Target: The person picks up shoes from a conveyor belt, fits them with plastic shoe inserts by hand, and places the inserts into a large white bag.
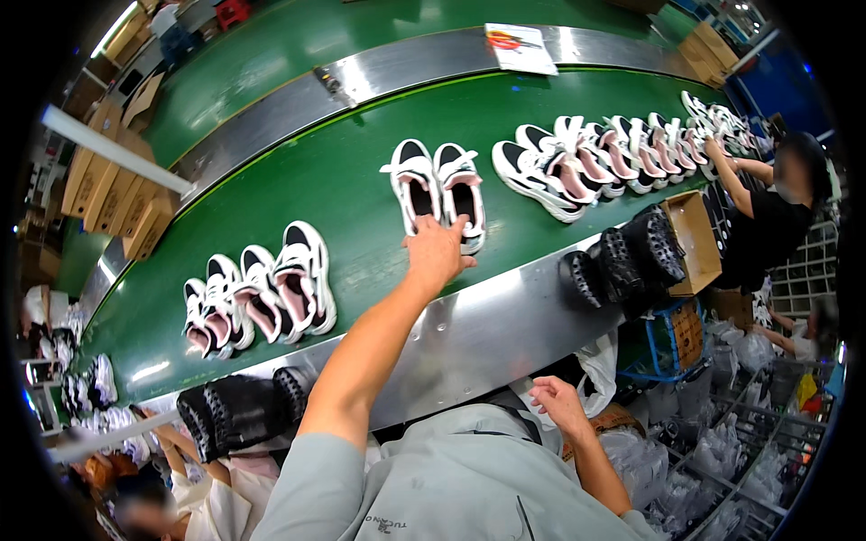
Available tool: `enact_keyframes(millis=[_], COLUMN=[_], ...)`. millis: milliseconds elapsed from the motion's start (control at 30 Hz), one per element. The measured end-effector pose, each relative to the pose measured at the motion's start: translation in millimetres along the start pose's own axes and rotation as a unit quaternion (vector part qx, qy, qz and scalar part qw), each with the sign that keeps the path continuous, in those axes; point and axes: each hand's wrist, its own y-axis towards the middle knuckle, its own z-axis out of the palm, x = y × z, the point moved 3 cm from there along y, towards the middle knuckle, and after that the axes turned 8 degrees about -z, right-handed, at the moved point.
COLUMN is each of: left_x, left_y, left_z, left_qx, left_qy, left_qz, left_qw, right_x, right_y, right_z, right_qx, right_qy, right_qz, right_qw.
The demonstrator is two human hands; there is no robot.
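Observation:
On the green conveyor belt, a pair of white, black and pink sneakers (413,167) stands side by side, toes pointing away from me. My left hand (437,254) reaches over their heels, its fingers hooked at the heel openings and its thumb out to the right; it grips the pair at the back. My right hand (557,404) hangs near my waist beyond the metal edge, fingers loosely bent and apart, holding nothing visible. A white plastic bag (599,379) is beside it. To the left stands a group of similar sneakers (302,275); a longer row of sneakers (541,171) extends right.
Black studded rolls (622,261) sit on the metal edge (478,334) at right, next to an open cardboard box (693,242); another black roll (239,413) is at left. A co-worker (780,207) handles shoes at far right. Scissors on paper (521,47) lie across the belt.

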Motion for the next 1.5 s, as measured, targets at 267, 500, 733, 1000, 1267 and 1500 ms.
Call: enact_keyframes(millis=[267, 500, 733, 1000, 1267, 1500], left_x=[20.4, 29.8, 40.8, 73.4, 56.5, 9.8], left_y=[25.8, -156.7, -218.4, -123.7, -98.6, -106.8], left_z=[2.2, 34.9, -24.5, 11.6, 22.5, 19.3], left_qx=[-0.036, -0.036, -0.012, -0.029, 0.187, 0.219], left_qy=[0.001, -0.032, -0.141, -0.151, -0.277, -0.308], left_qz=[0.073, -0.015, -0.070, 0.020, 0.041, 0.239], left_qw=[0.997, 0.999, 0.987, 0.988, 0.941, 0.894], right_x=[40.7, 139.4, 154.1, 200.7, 130.2, 109.3], right_y=[-21.7, 21.3, 51.8, -8.8, 20.9, 30.0], right_z=[-125.6, -210.2, -226.5, -74.9, 57.2, 95.3], right_qx=[-0.333, -0.473, -0.398, -0.128, 0.059, -0.066], right_qy=[-0.044, -0.355, -0.568, -0.265, -0.325, -0.571], right_qz=[-0.172, -0.228, -0.277, -0.275, -0.215, -0.344], right_qw=[0.926, 0.774, 0.665, 0.915, 0.919, 0.742])
